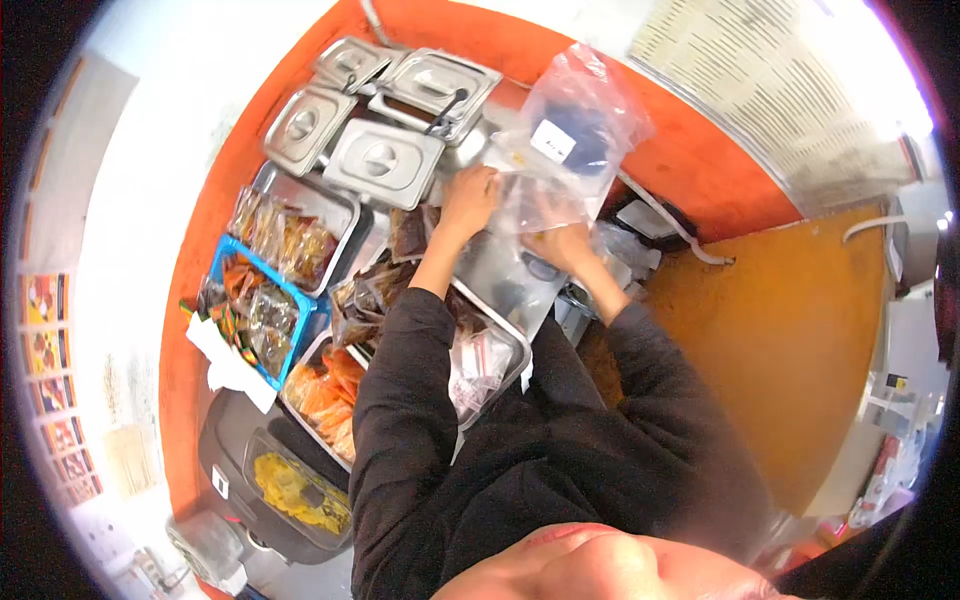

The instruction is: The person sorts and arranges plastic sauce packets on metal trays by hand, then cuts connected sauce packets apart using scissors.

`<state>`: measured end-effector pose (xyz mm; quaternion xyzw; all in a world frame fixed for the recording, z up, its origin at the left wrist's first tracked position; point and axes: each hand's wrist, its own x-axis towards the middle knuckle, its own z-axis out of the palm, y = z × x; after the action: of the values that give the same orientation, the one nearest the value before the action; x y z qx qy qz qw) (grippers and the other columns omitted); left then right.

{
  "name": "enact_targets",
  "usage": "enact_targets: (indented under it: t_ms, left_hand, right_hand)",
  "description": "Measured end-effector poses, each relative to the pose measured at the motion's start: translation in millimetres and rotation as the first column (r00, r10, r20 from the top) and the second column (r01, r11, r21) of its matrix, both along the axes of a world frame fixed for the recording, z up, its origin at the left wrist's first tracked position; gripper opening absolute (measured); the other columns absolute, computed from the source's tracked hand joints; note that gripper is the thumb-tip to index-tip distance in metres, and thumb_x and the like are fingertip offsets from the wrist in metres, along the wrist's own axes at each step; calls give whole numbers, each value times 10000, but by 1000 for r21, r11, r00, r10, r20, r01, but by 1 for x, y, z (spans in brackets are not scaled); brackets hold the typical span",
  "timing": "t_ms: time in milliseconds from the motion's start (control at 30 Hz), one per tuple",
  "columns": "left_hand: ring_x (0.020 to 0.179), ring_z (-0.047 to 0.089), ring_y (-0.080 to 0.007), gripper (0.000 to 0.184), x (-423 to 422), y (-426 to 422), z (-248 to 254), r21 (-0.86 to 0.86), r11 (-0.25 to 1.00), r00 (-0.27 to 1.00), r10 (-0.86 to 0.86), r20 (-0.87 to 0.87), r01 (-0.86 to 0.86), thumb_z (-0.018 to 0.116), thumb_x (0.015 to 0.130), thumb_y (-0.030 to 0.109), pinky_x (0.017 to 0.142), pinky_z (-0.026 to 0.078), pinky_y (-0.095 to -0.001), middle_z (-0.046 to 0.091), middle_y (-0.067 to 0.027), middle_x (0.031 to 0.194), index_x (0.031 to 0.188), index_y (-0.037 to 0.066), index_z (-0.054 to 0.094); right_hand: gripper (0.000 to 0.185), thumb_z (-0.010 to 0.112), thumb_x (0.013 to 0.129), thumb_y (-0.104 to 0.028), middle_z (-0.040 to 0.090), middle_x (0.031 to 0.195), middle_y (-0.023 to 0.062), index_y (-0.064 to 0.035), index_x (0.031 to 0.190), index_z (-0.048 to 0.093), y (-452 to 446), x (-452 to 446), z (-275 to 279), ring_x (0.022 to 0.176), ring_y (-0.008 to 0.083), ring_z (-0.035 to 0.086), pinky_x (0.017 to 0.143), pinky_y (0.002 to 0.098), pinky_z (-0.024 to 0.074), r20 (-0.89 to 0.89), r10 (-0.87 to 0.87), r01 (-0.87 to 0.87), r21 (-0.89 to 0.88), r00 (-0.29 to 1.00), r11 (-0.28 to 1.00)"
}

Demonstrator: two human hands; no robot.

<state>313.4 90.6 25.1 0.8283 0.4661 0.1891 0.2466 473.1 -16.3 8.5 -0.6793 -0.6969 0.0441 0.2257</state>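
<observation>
Over the steel counter (505,285), a clear plastic bag (540,200) stretches between my two hands. My left hand (470,205) has its fingers curled at the bag's left edge, beside a lidded steel pan. My right hand (565,246) is closed at the bag's lower right; the film partly covers its fingers. Just beyond lies a larger clear bag (625,105) with something dark blue inside and a white label (552,141). Brown packets (410,235) lie close to my left wrist.
Several steel pans with lids (383,165) stand at the back left. Nearer are a steel tray of bagged food (285,235), a blue basket (302,345) of packets and orange bags (325,400). A grey container (225,430) shows yellow food. An orange wall (690,165) bounds the counter.
</observation>
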Motion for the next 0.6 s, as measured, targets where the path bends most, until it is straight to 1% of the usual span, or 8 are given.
enact_targets:
  t_ms: [33, 133, 200, 300, 367, 400, 500, 600]
  left_hand:
    - [1134, 476, -359, 364, 2, 6, -5, -172, 984, 996, 20, -89, -36, 497, 900, 350, 963, 334, -505, 524, -176, 1226, 1109, 65, 585]
    - [1056, 522, -361, 353, 8, 5, -22, -101, 989, 994, 106, 20, -104, 526, 881, 364, 922, 357, -518, 585, -161, 1125, 1056, 68, 607]
    - [993, 563, -352, 311, 14, 5, -13, -25, 992, 992, 120, 29, -120, 554, 871, 319, 875, 409, -474, 623, -170, 1021, 1023, 55, 618]
    - [950, 612, -288, 251, 16, -3, 19, -172, 985, 989, 18, 148, 8, 579, 872, 210, 850, 451, -341, 649, -162, 968, 1031, 20, 619]
    - [926, 613, -261, 236, 20, -16, 42, -196, 979, 979, -20, 201, 60, 568, 879, 192, 843, 448, -326, 650, -154, 959, 1027, 15, 618]
    - [901, 613, -235, 222, 23, -21, 52, -211, 974, 964, -29, 263, 87, 557, 887, 174, 837, 445, -311, 650, -146, 951, 1024, 9, 616]
    - [874, 600, -255, 171, 33, -35, 85, -153, 986, 922, -2, 387, 66, 553, 879, 123, 799, 453, -320, 636, -139, 942, 983, 6, 622]
    - [890, 596, -232, 176, 33, -27, 106, -77, 997, 944, 1, 331, 26, 536, 885, 89, 817, 446, -310, 632, -129, 995, 1014, 8, 626]
  right_hand:
    - [758, 747, 663, -229, 425, 1266, 241, -179, 1335, 401, 0, -8, 10, 1124, 431, 451, 889, 516, 418, 38, -63, 67, -142, 997, 988]
    - [758, 746, 652, -221, 463, 1192, 235, -203, 1333, 412, 9, -18, 17, 1074, 423, 479, 852, 512, 438, 67, -121, 136, -349, 990, 927]
    - [721, 723, 653, -168, 484, 1125, 221, -215, 1311, 432, 15, -13, -7, 1012, 421, 499, 827, 490, 451, -14, -123, 114, -286, 992, 952]
    - [699, 689, 636, -95, 483, 1106, 232, -169, 1286, 444, 11, -3, -19, 961, 413, 511, 808, 454, 455, -177, -56, 36, -116, 983, 993]
    - [647, 691, 609, -61, 502, 1053, 224, -119, 1221, 489, 0, 7, -16, 925, 391, 520, 784, 418, 452, -500, 0, 16, 27, 866, 999]
    - [647, 691, 609, -61, 502, 1053, 224, -119, 1221, 489, -5, 15, -11, 925, 391, 520, 784, 418, 452, -502, -16, 34, 26, 865, 999]
    - [482, 696, 620, -24, 563, 915, 133, -67, 1085, 577, -32, 30, 65, 883, 324, 535, 753, 386, 446, -594, 13, -8, 11, 805, 1000]
    - [439, 691, 626, 7, 565, 861, 108, -66, 1049, 597, -50, 46, 90, 866, 295, 551, 738, 347, 451, -711, 69, -9, 88, 700, 996]
